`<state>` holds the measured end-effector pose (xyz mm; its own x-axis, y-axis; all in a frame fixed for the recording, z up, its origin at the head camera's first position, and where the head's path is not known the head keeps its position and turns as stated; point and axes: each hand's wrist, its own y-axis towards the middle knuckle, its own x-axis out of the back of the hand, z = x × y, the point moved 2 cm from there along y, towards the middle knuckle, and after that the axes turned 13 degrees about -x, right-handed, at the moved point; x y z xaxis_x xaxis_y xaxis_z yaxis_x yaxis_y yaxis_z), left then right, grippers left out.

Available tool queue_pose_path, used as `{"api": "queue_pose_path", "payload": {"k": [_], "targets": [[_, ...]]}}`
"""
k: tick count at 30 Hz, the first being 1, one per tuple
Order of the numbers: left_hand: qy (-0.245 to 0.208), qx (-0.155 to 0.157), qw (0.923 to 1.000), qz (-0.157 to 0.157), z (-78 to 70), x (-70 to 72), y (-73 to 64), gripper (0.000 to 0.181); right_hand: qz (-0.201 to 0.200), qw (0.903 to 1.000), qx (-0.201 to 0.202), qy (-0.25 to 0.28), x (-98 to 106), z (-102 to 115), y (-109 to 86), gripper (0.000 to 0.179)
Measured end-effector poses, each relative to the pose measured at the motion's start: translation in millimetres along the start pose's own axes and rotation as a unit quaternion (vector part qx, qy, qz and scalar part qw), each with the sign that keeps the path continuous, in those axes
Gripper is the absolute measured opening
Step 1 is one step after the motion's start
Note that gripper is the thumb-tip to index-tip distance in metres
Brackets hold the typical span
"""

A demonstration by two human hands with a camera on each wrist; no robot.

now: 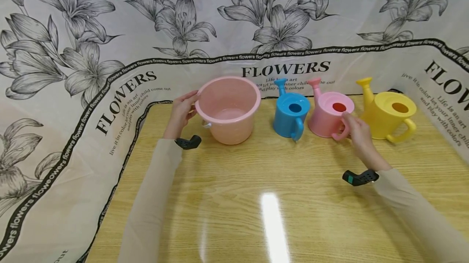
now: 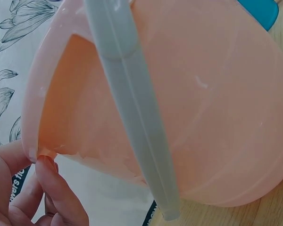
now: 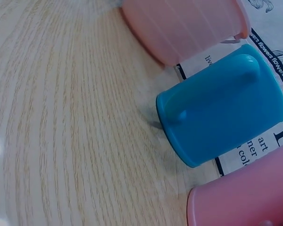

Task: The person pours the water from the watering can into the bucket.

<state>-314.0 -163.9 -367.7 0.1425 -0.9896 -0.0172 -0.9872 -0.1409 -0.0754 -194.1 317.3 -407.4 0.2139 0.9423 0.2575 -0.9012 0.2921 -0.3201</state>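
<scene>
My left fingers (image 2: pixel 61 195) pinch the pink bucket's rim (image 1: pixel 229 121) — my right fingers (image 1: pixel 352 123) grip the pink watering can's handle (image 1: pixel 341 135).

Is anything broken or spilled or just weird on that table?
Nothing stands out. The bucket, blue can, pink can and yellow can all stand upright on the table, lined up side by side. I see no spill or crack.
</scene>
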Motion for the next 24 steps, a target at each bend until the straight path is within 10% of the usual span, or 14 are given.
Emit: {"api": "queue_pose_path", "payload": {"k": [24], "targets": [[0.006, -0.001, 1.0, -0.003, -2.6, 0.3, -1.8, 0.038, 0.012, 0.9954, -0.048, -0.082, 14, -6, 1.4, 0.064]]}}
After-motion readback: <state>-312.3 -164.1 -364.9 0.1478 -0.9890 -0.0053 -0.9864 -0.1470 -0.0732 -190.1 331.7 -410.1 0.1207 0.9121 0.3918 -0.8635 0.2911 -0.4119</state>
